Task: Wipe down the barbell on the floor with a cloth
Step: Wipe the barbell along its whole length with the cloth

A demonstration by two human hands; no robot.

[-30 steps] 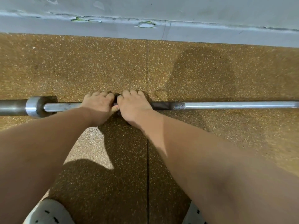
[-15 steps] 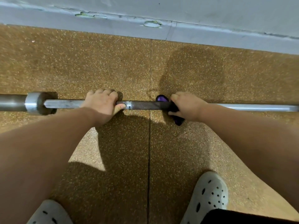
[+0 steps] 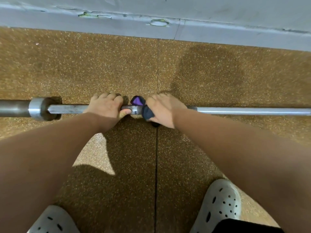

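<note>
Head view; one entry.

Item: barbell (image 3: 244,111), lying flat on the floor (image 3: 101,68), parallel to the wall (image 3: 218,7), crossing the whole frame; collar (image 3: 37,108) and sleeve (image 3: 13,108) at the left, bare shaft running off the right edge.

Left hand (image 3: 106,106): fingers curled over the shaft, thumb along its near side; grips the bar alone, between the collar and the other hand.

Right hand (image 3: 164,110): closed round the shaft with the cloth (image 3: 148,112) bunched under the palm; a dark blue fold shows on the near side, a purple one on the far side.

Spacing: hands near each other; a short knurl (image 3: 133,109) shows bare between them.

Step, as judged: wiping the shaft; left hand steadies, right hand works the cloth; how much has been cleaned cannot be told, as the metal shows no clear wiped or unwiped zones.

Next move calls for: a firm wrap of the cloth, travel straight along the bar's axis, and the left hand pinning the bar against rolling; the long right stretch, the collar and the sleeve probably remain to cover.

Also present: two white perforated shoes (image 3: 220,202) at the lower edge.

Writing: none readable on barbell, cloth or shoes; no brand visible; the green scuffs on the wall are not letters.
</note>
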